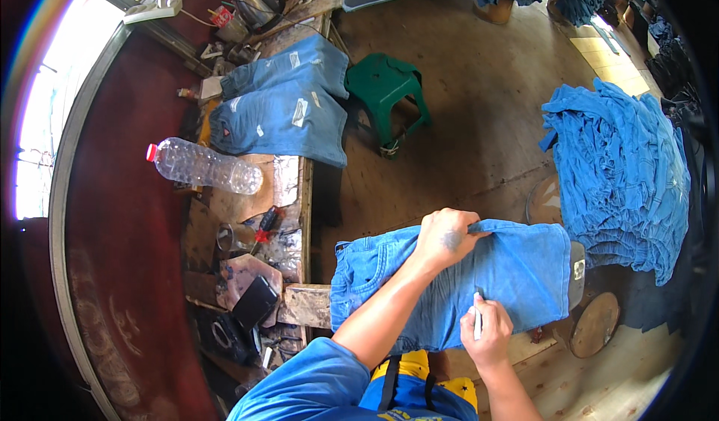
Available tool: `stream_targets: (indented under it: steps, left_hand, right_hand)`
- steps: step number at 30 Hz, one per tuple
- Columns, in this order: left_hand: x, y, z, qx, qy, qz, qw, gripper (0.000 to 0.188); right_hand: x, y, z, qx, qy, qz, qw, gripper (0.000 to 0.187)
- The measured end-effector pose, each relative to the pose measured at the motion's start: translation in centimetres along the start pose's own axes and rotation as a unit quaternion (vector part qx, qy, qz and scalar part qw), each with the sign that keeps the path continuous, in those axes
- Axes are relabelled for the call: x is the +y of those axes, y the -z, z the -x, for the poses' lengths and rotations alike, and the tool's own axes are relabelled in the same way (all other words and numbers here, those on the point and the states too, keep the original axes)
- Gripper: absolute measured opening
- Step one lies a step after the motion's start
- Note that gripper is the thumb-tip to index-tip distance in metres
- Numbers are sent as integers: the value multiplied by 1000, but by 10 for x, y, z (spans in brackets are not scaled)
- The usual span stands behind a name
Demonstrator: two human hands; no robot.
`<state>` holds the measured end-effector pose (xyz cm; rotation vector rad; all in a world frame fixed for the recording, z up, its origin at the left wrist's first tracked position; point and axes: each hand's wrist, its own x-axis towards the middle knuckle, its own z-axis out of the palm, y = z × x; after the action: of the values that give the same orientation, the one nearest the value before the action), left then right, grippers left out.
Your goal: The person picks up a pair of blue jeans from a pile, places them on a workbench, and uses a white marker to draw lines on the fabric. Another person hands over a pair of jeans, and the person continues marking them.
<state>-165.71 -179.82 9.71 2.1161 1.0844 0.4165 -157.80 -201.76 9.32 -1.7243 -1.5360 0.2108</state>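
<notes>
So in the head view, the denim shorts (524, 271) are spread over a narrow board (576, 280) right in front of the person, waistband to the left and leg end to the right, with the board's rounded tip poking out past them. The left hand (447, 237) is up at the far edge of the shorts, fingers closed on a bit of the cloth; the exact finger placement is kinda hidden from up here. The right hand (490, 333) is on the near side, wrapped around a pale pen-like tool (478, 325), its tip pointing away from the person and down at the denim. Can't really tell if the tip is touching. Off to the right there's a fat stack of blue denim (622, 181), pretty close to the board's end, and a round wooden disc (595, 325) sits lower down on the nearer side of it. The workbench (305, 219) on the left is a proper mess: black phone (255, 303) at the near end, then a red-and-black screwdriver (266, 222) beside a clear jar (238, 237), then a clear plastic bottle (210, 165) lying on its side with a red cap. Farther along, more blue garments (284, 132) with pale patches lie across it, and a kettle (260, 7) is way at the far end. A green stool (382, 84) stands just right of those garments.
</notes>
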Motion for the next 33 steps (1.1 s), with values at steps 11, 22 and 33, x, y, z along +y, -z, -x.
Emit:
stream_targets:
  steps: [11,22,33]
  left_hand:
    - [-14,-14,-2,58,-26,-63,996,39]
    - [-17,-19,-1,21,10,-56,998,39]
    - [-12,-15,-1,14,19,-46,999,37]
  right_hand:
    - [8,-6,8,8,-5,8,1000,34]
    - [3,-7,9,42,15,14,999,31]
    - [19,-1,-34,47,27,-3,999,29]
